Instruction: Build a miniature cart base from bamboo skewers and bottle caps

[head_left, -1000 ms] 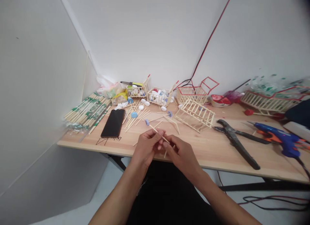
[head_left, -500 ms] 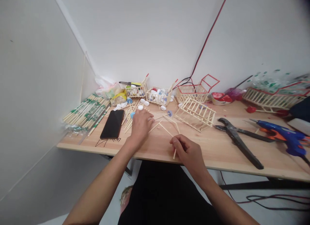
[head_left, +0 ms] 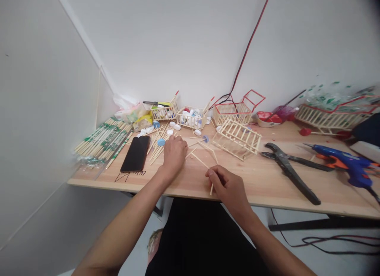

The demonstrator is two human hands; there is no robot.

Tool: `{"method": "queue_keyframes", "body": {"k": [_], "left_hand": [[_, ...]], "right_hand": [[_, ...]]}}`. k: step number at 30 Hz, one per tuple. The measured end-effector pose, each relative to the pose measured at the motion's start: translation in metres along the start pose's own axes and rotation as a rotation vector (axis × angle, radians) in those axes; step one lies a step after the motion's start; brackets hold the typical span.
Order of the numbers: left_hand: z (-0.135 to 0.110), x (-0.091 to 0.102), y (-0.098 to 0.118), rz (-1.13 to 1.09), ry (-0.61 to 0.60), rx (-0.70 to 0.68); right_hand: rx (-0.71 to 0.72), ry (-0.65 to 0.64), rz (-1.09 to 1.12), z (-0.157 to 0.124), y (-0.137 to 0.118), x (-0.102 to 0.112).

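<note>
While the right hand (head_left: 230,185) works near the worktop's front edge: thumb and fingertips pinch together on a thin stick (head_left: 211,189); its lower end pokes out beneath them, and whether it touches the worktop (head_left: 190,183) is hard to call;

Left hand (head_left: 175,153): palm down, fingers bent, just beside the loose sticks (head_left: 156,154) and the blue cap (head_left: 161,142); whether it grips anything, I cannot tell;

Slanting stick (head_left: 201,160): running up and left from the right fingertips, towards the left hand; perhaps joined to the pinched one, perhaps only crossing it;

Handling the sticks: a light, steady pinch looks right here, since wood this slender could roll or snap; if those two are joined, holding close to the joint should spare it strain; the left hand would do well to lift one piece cleanly, without stirring the pile;

Elbow room: the stick frame (head_left: 237,139) lies tipped beyond the right hand, well within knocking range of a careless sweep; pliers (head_left: 291,173) and glue gun (head_left: 344,159) sit farther right, out of the way;

Hidden spots: left fingertips, covered by the hand's own back; the sticks' meeting point, under the right fingers;

Right edge: a dark blue item (head_left: 369,132) cut off, beyond naming; the glue gun's cable running out of view.
</note>
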State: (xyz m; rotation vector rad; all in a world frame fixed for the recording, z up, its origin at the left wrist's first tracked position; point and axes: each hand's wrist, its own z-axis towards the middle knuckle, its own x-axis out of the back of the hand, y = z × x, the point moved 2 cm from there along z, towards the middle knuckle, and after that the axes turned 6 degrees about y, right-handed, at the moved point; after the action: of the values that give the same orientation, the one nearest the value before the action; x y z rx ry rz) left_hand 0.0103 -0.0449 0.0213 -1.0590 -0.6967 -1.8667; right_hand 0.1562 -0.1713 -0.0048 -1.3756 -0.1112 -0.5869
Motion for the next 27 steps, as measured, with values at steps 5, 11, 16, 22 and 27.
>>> {"method": "queue_keyframes", "body": {"k": [5,11,16,22,27], "left_hand": [[0.000,-0.001,0.002,-0.005,-0.003,0.011],[0.000,-0.002,0.002,-0.020,0.009,0.016],[-0.002,-0.002,0.002,-0.060,0.024,0.017],[-0.007,0.002,-0.006,-0.180,0.097,0.044],[-0.024,0.025,-0.007,-0.466,0.314,0.109]], "right_hand": [[0.016,-0.004,-0.017,0.001,0.001,0.000],[0.028,0.008,-0.011,0.001,0.000,0.000],[-0.020,-0.016,0.046,0.000,0.002,-0.002],[-0.027,0.002,0.058,0.001,0.002,-0.003],[-0.047,0.008,0.082,0.002,0.002,-0.003]]}}
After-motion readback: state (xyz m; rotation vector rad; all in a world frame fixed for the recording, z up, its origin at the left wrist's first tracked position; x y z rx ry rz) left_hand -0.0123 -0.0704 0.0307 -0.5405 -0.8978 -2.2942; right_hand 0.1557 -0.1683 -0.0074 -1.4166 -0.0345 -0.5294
